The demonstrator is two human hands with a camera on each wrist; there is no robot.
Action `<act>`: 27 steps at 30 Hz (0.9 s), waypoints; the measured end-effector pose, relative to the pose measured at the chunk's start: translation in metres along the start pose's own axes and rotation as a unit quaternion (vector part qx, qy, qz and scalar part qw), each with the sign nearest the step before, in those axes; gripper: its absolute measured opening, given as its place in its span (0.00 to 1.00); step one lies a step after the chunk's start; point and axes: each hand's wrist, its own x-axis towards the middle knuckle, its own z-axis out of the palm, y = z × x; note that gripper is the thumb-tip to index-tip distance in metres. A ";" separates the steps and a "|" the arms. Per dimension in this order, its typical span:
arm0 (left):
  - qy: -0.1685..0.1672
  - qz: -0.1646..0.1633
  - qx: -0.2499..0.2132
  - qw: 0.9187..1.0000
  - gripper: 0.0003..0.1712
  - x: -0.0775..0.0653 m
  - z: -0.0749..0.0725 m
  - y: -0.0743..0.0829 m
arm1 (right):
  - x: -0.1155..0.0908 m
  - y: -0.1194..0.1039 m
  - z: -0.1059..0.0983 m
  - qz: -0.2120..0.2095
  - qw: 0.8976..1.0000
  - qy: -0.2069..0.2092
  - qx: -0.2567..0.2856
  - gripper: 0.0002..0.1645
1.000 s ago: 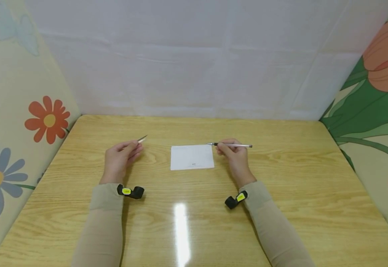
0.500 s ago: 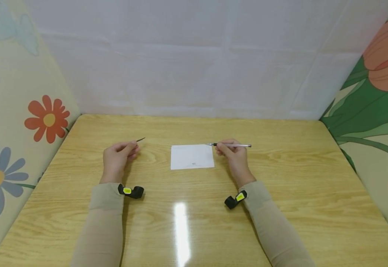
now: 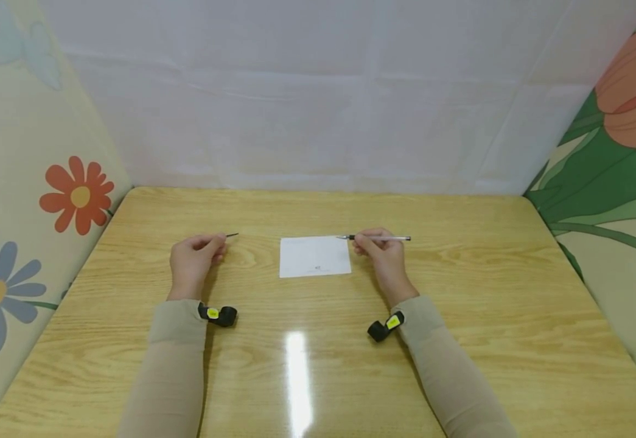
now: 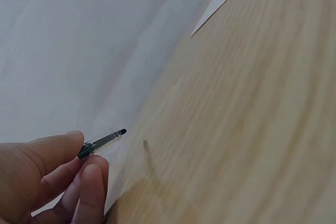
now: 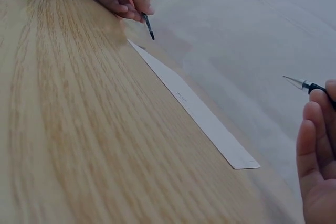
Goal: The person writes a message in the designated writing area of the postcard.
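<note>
My left hand (image 3: 192,261) pinches a small pen cap (image 4: 105,141) between thumb and forefinger; it looks clear, with a dark clip and end. The cap points right, toward the paper. My right hand (image 3: 384,261) holds a ballpoint pen (image 3: 383,238) with a clear barrel, black grip and silver tip. Its bare tip points left, above the paper's upper right corner in the head view. Between the hands a white sheet of paper (image 3: 314,257) lies flat on the table, with a small dark mark near its lower edge. The right wrist view shows the pen tip (image 5: 296,82) raised off the table.
The wooden table (image 3: 263,340) has a bright light reflection at its front. Behind it hangs a white cloth (image 3: 318,109). Flower-printed panels stand at the left (image 3: 5,152) and the right (image 3: 619,182). Each sleeve cuff carries a small black camera.
The cap in my left hand has tilted from slanting upward to nearly level, and that hand has shifted slightly left. My right hand and the pen have hardly moved.
</note>
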 end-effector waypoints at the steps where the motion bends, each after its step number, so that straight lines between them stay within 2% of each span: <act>1: 0.000 0.003 0.010 1.000 0.18 0.000 0.000 0.000 | 0.000 0.000 0.000 0.000 1.000 0.000 -0.003 0.11; 8: -0.006 0.014 0.051 0.999 0.22 -0.001 -0.001 0.000 | 0.001 0.000 -0.001 0.002 1.000 0.003 -0.014 0.09; 12: -0.007 0.023 0.092 0.995 0.22 -0.003 -0.003 0.001 | 0.000 0.000 -0.001 0.003 1.000 0.003 -0.013 0.07; 21: 0.006 0.045 0.173 0.984 0.22 -0.007 -0.004 0.003 | -0.001 0.000 -0.001 0.007 1.000 -0.001 -0.017 0.11; 27: 0.019 0.068 0.232 0.970 0.22 -0.008 -0.006 0.001 | 0.000 0.000 -0.001 0.007 1.000 -0.005 -0.018 0.09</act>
